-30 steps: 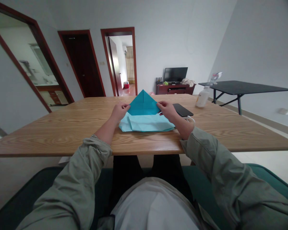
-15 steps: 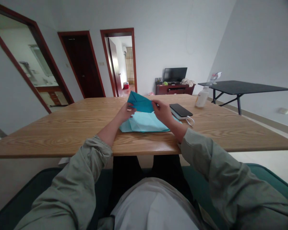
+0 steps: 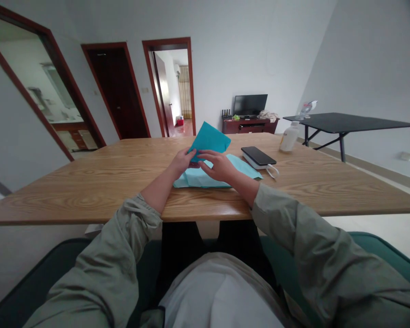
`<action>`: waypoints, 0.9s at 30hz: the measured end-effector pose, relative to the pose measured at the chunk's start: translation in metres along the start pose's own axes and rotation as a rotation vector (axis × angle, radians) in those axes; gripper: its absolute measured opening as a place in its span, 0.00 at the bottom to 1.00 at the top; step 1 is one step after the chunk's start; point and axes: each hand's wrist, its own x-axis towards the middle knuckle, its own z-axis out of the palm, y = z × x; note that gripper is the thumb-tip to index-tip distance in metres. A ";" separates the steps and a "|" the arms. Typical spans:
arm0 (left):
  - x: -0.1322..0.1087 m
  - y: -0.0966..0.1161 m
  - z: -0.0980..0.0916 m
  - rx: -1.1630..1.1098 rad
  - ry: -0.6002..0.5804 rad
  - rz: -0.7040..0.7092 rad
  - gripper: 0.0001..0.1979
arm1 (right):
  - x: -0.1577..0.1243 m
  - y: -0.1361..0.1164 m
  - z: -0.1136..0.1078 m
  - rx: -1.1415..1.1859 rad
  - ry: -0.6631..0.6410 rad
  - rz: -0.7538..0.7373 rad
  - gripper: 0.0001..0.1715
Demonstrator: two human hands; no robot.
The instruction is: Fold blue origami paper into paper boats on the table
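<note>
A folded piece of blue paper (image 3: 212, 138) is held up above the table, tilted with one corner pointing upward. My left hand (image 3: 182, 161) is closed on its lower left corner, thumb in front. My right hand (image 3: 220, 166) lies across the paper's lower edge with its fingers stretched out and apart; the fingertips are near my left hand's, and whether they press on the paper I cannot tell. Below both hands, pale blue paper sheets (image 3: 205, 181) lie on the wooden table (image 3: 105, 182), partly covered by my right hand and forearm.
Right of the sheets lies a black phone (image 3: 258, 156) on a white block, with a white cable loop (image 3: 272, 171). Farther right stands a white bottle (image 3: 289, 137). A black folding table (image 3: 348, 122) is beyond, and a television (image 3: 250, 105) sits on a low cabinet at the back.
The blue paper has turned, its right side swinging upward. My right hand has let go of the paper's right end and moved left toward my left hand, its fingers now extended.
</note>
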 end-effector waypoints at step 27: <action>0.001 -0.012 -0.050 0.479 0.181 -0.084 0.19 | -0.002 0.078 -0.011 0.462 0.152 0.798 0.07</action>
